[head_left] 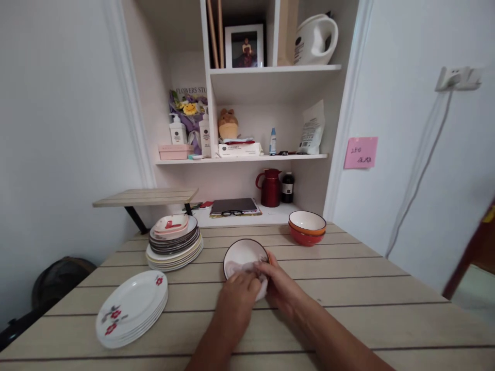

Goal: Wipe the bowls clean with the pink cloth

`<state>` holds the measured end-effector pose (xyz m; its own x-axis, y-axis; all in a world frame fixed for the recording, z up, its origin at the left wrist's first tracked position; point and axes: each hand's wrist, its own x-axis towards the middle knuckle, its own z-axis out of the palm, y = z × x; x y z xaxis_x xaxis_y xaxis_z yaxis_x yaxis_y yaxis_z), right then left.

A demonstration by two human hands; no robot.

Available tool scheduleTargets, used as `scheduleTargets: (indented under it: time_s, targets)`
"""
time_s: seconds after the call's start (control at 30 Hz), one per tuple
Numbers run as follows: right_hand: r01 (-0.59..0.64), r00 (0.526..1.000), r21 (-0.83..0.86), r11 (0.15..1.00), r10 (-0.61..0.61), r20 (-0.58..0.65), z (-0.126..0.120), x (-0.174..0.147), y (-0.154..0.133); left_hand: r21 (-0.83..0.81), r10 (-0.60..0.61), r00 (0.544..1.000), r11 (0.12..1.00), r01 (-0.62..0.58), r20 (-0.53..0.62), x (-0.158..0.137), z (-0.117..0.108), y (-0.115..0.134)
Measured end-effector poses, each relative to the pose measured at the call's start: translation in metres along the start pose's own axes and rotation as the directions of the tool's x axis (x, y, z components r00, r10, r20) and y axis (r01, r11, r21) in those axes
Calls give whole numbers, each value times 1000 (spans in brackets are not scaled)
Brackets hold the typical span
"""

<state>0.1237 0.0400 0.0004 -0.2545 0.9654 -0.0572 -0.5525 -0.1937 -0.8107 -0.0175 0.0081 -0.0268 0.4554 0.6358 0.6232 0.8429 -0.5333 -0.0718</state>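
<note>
Tilted up in front of me, just above or on the table, is a bowl (244,252) with a white inside and a dark rim. My right hand (280,281) grips its right side, thumb over the rim. A thin white cloth or tissue (262,291) is bunched at the near edge. My left hand (240,294) presses it against the inside of the bowl with closed, slightly blurred fingers. Farther right sit stacked bowls (307,229), an orange one in a red one, both apart from my hands.
On the left of the slatted table (328,330) are an oval plate stack (133,301) with red flowers and a taller stack of plates (176,252) topped by small dishes. A small raised shelf (147,197) stands behind. Beyond are a laptop (234,206) and red jug (270,188).
</note>
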Motion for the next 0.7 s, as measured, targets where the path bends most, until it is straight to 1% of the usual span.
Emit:
scheduleTargets:
  time_s: [0.1, 0.17, 0.2, 0.27, 0.33, 0.37, 0.43, 0.5, 0.6, 0.7]
  targets:
    - [-7, 995, 90, 996, 16, -96, 5, -7, -3, 11, 99, 994, 995, -98, -52, 2, 2, 6]
    - [33, 992, 96, 995, -21, -121, 7, -12, -7, 14, 96, 992, 995, -95, -83, 1, 4, 11]
    - [66, 992, 87, 994, -56, -112, 7, -13, -8, 13, 63, 993, 998, -62, -102, 0, 5, 15]
    - [130, 990, 68, 989, -126, -68, 10, -16, -9, 7, -77, 990, 997, 79, -120, -2, 7, 21]
    - [172, 985, 51, 984, -171, -21, 13, -17, -8, -8, -202, 974, 979, 202, -107, -2, 8, 25]
    - [187, 982, 41, 982, -187, -2, 15, -18, -7, -19, -240, 966, 971, 239, -94, -1, 7, 26]
    - [217, 976, 21, 976, -217, 29, 18, -19, -4, -41, -260, 963, 965, 258, -69, 1, 5, 26]
    - [244, 968, 8, 970, -244, 62, 20, -19, -3, -53, -229, 971, 973, 226, -63, 2, 2, 23]
    - [280, 955, -18, 960, -276, 106, 15, -16, -7, -58, -111, 992, 992, 108, -52, 2, 0, 19]
    - [262, 959, -79, 962, -251, 130, 3, -12, -15, -88, 34, 999, 996, -31, 31, 2, -1, 12]
